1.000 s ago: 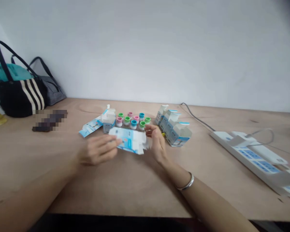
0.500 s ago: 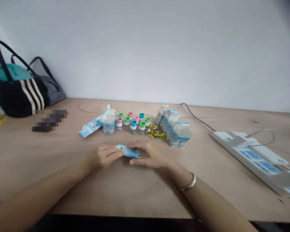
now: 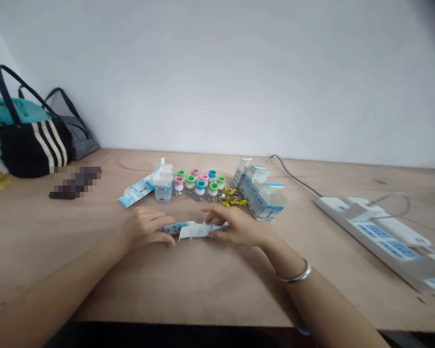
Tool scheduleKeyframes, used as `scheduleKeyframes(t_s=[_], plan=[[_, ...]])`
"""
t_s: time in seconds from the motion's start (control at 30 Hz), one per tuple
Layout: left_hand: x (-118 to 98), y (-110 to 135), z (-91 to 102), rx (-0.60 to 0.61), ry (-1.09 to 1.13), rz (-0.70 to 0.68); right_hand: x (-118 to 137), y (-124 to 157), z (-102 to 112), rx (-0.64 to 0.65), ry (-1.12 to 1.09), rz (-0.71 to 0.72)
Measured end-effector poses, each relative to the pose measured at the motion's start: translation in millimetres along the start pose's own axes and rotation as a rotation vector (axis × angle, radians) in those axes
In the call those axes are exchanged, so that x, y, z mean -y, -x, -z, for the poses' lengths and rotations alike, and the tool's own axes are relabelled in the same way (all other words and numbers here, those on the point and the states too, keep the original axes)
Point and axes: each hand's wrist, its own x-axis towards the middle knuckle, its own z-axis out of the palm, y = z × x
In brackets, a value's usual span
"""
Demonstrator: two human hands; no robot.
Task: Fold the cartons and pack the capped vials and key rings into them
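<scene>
Both hands hold a flattened white and blue carton (image 3: 194, 229) low over the wooden table (image 3: 203, 285). My left hand (image 3: 145, 228) pinches its left end and my right hand (image 3: 241, 227) grips its right end; a white flap hangs from its middle. Just behind stand several small vials (image 3: 200, 183) with green, pink and blue caps. An upright open carton (image 3: 163, 184) and a flat carton (image 3: 136, 192) lie to their left. Several folded cartons (image 3: 263, 195) sit at their right, with small yellow pieces (image 3: 234, 198) beside them.
A black striped bag (image 3: 29, 140) and a grey bag (image 3: 76, 133) stand at the far left against the wall. White power strips (image 3: 380, 237) with a grey cable (image 3: 293, 176) lie at the right. A blurred dark object (image 3: 74, 181) lies left of the cartons.
The carton was held open and raised a second ago; it has since been pressed flat, lowered toward the table and stretched lengthwise between both hands.
</scene>
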Motion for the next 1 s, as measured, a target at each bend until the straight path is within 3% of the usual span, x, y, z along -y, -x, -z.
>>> scheduleKeyframes(t_s=[0.1,0.17,0.27,0.33,0.4,0.5,0.63,0.8,1.0], plan=[[0,2,-3.3,0.021,-0.046,0.017,-1,7,21,-0.019,0.154,-0.038],[-2,2,-7.8,0.029,-0.057,0.002,-5,15,30,-0.058,0.346,-0.155],[-10,0,-13.0,0.082,0.007,-0.035,-12,29,32,-0.077,0.659,-0.394],[-14,-2,-13.0,0.143,0.11,-0.046,-13,33,29,-0.054,0.739,-0.451],[-16,-4,-10.5,0.19,0.198,-0.002,-9,31,24,-0.062,0.71,-0.379],[-13,-3,-6.6,0.225,0.23,0.179,4,14,9,-0.12,0.558,-0.138],[-7,3,-9.0,0.304,0.279,0.309,13,-11,-26,-0.155,0.29,0.101],[-8,5,-14.4,0.321,0.361,0.327,6,-18,-57,-0.112,0.203,0.116],[-13,-4,-10.7,0.24,0.46,0.379,4,-17,-49,-0.132,0.205,0.091]])
